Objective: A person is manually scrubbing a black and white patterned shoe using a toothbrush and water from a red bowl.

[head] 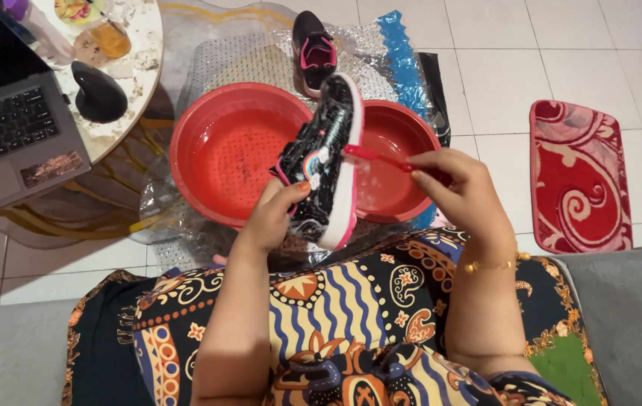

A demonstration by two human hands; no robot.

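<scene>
1. Left hand (276, 214) is wrapped around a black shoe (321, 162), thumb pressed on its side, sole edge turned to the right, held up over the basins.
2. Right hand (464, 188) pinches a pink brush (373, 156) whose tip touches the shoe's white sole, wrist bent inward.
3. Count: two red basins (227, 150) side by side, two shoes, with the second shoe (313, 49) lying behind them.
4. All of it sits on plastic sheet (261, 56) over white floor tiles (486, 68); laptop (13, 139) on a round table to the left, red mat (578, 180) to the right.
</scene>
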